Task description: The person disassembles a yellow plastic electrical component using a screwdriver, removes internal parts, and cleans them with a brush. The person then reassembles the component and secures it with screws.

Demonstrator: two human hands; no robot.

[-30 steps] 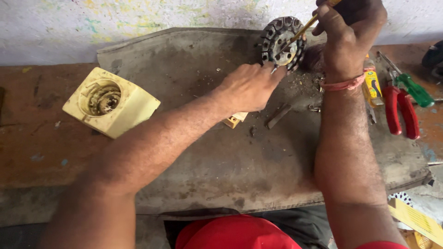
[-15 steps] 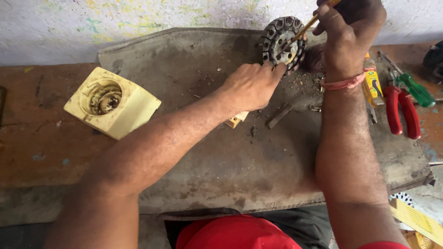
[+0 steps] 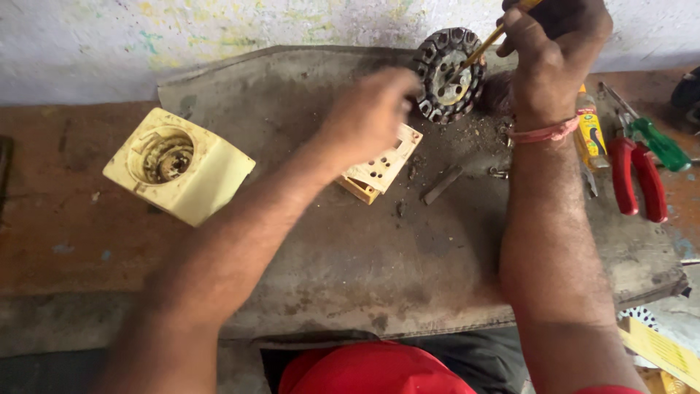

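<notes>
Right hand (image 3: 554, 55) angles screwdriver (image 3: 490, 40) into stator (image 3: 450, 74).

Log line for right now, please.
left hand: beside round metal core, blurred | right hand: holds yellow-handled tool, tip on core | pliers: on bench

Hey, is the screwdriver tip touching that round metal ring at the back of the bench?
Touching. The head view shows the screwdriver, held in the right hand, with its tip pressed into the middle of the metal ring.
</notes>
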